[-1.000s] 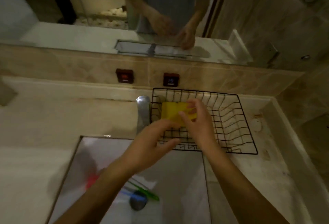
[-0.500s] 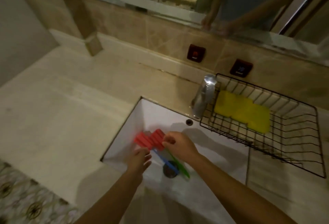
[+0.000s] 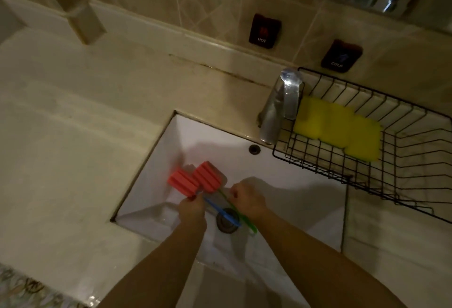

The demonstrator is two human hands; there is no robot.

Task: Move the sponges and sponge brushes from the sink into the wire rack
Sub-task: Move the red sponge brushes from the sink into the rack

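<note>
Sponge brushes: both red heads, one (image 3: 182,183) and the other (image 3: 208,176), sit in the white sink (image 3: 281,173), blue handle (image 3: 221,212) and green handle (image 3: 238,212) crossing the drain (image 3: 226,221). My left hand (image 3: 192,209) touches the blue-handled brush's neck, right hand (image 3: 248,197) curled over the green one; can't tell if either actually grips. Yellow sponge (image 3: 337,128) lies in the wire rack (image 3: 381,173) beside the faucet (image 3: 281,104).

Glossy white sink (image 3: 281,168), shiny metal faucet (image 3: 278,109), black wire rack (image 3: 403,185)
</note>
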